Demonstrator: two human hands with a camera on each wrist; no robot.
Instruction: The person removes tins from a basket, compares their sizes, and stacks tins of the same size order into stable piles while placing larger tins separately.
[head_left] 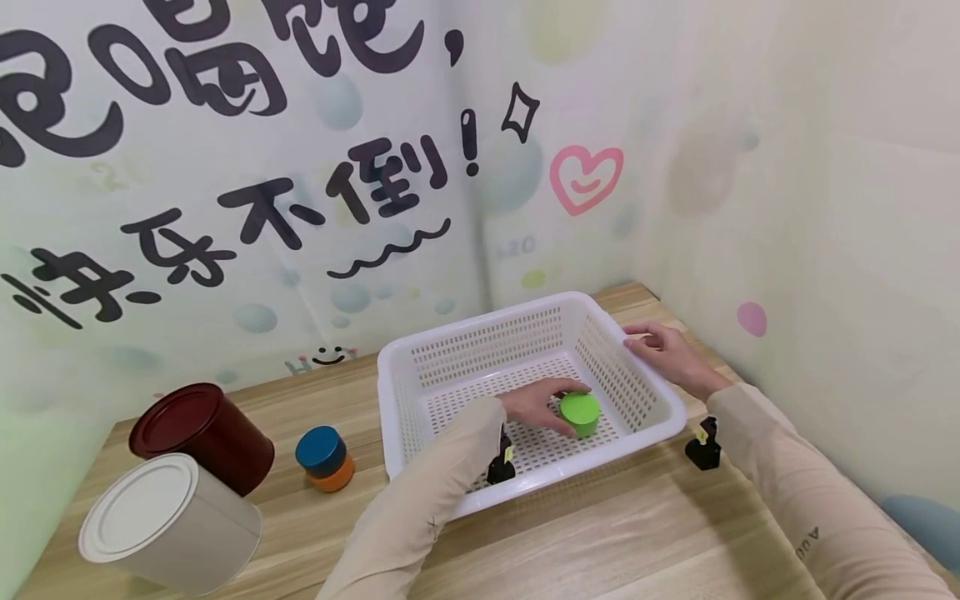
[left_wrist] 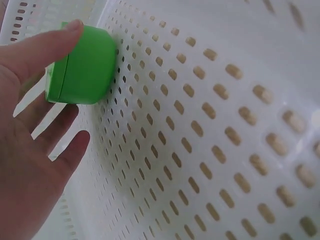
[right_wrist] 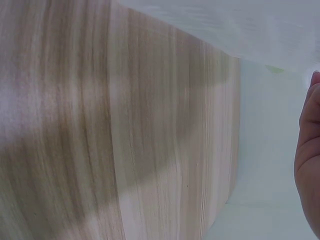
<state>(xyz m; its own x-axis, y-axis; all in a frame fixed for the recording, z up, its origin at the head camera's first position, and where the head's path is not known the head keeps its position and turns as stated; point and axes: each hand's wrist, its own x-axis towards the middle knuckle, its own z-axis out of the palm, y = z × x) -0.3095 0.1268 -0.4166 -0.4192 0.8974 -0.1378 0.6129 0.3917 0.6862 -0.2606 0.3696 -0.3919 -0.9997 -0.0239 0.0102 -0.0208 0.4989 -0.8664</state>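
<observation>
A white plastic basket [head_left: 480, 498] with slotted walls and floor stands on the wooden table. Inside, toward its right end, sits a small round green container [head_left: 581, 410] with a flat lid. My left hand [head_left: 538, 404] reaches into the basket and holds this container from the left, thumb and fingers on opposite sides. In the left wrist view the thumb lies on the edge of the green container [left_wrist: 87, 65], close over the slotted floor. At the basket's right rim, my right hand [head_left: 671, 358] grips the edge; the right wrist view catches only part of that hand [right_wrist: 310, 150].
Left of the basket, a blue-lidded round container [head_left: 321, 450] sits on an orange one [head_left: 333, 477]. Farther left are a dark red can [head_left: 217, 437] and a white can [head_left: 187, 533]. A printed cloth wall [head_left: 420, 192] rises behind the table [head_left: 600, 542].
</observation>
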